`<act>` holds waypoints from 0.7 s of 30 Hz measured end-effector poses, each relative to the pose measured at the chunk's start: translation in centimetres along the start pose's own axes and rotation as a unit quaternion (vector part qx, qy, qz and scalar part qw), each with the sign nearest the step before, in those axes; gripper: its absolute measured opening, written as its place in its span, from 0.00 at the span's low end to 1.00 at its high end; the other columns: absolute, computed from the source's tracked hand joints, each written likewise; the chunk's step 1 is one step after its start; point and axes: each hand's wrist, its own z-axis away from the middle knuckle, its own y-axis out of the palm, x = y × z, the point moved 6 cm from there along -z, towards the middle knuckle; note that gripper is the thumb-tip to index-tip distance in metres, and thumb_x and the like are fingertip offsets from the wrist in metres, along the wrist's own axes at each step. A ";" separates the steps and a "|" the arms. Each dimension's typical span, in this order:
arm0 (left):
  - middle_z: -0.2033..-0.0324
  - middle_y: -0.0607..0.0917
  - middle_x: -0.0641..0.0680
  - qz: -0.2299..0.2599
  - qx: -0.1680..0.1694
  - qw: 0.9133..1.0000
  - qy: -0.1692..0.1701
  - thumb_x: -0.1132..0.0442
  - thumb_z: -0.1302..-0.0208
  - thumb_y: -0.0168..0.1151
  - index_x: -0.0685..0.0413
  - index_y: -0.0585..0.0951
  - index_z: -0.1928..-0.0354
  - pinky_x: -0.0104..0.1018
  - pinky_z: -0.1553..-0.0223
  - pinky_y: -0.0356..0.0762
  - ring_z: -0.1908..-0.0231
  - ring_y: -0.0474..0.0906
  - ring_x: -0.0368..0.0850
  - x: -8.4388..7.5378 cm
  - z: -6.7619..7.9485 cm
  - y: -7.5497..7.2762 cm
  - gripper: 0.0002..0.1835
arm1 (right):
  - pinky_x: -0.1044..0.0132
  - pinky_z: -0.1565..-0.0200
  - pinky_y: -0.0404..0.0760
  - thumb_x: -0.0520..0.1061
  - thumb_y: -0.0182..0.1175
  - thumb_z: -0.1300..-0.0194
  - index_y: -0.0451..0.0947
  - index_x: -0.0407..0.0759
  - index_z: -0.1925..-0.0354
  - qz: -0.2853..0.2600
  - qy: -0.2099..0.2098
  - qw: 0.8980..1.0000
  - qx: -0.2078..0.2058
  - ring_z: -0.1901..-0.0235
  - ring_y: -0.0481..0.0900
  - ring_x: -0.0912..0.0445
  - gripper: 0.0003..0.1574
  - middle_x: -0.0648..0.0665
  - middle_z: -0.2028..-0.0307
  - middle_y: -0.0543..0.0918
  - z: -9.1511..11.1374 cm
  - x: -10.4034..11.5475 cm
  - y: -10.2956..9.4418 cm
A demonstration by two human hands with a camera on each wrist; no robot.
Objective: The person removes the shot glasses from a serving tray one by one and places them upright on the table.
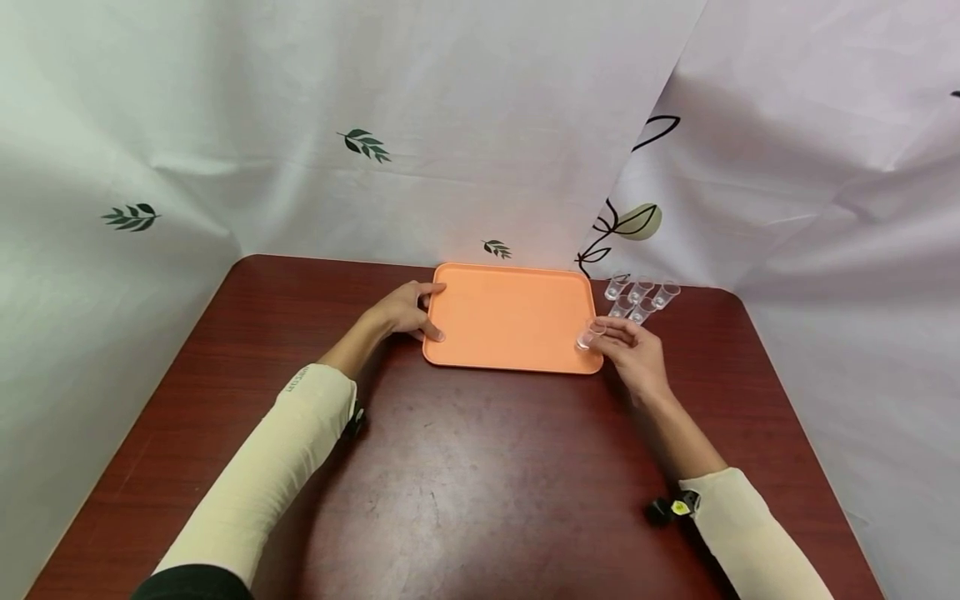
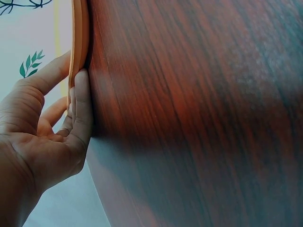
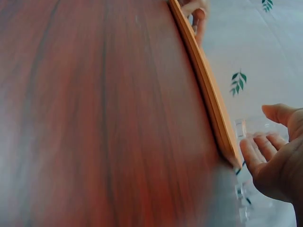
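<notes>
An orange tray [image 1: 510, 317] lies flat on the table's far half. My left hand [image 1: 405, 312] grips its left edge, thumb over the rim near the front corner; in the left wrist view the fingers of the left hand [image 2: 57, 123] reach under the tray's edge [image 2: 79, 38]. Over the tray's right front corner, my right hand [image 1: 630, 354] holds a small clear plastic cup [image 1: 587, 338] between thumb and fingers. The right wrist view shows this cup [image 3: 240, 127] just beyond the tray's end, partly hidden by the right hand [image 3: 277, 151].
Several more clear cups [image 1: 641, 292] stand grouped just right of the tray, near the table's back edge. The dark red wooden table [image 1: 465, 483] stretches toward me. A white curtain [image 1: 300, 100] with leaf prints hangs behind and at both sides.
</notes>
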 end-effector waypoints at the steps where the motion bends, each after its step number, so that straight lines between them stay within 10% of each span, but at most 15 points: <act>1: 0.39 0.63 0.61 0.000 -0.001 1.000 0.001 0.77 0.39 0.83 0.48 0.62 0.09 0.35 0.61 0.95 0.63 0.83 0.46 0.0 0.0 0.0 0.59 | 0.78 0.49 0.90 0.36 0.80 0.31 0.83 0.27 0.33 -0.003 0.001 1.000 -0.003 0.52 0.92 0.69 0.32 0.62 0.56 0.95 0.1 -0.1 -0.4; 21: 0.39 0.63 0.61 0.005 -0.002 1.000 0.001 0.77 0.40 0.83 0.49 0.63 0.10 0.35 0.62 0.95 0.62 0.83 0.46 -0.1 0.1 0.0 0.59 | 0.83 0.54 0.88 0.35 0.82 0.34 0.87 0.36 0.35 -0.012 0.058 0.990 -0.128 0.56 0.89 0.71 0.31 0.65 0.62 0.93 -0.6 -2.1 -9.3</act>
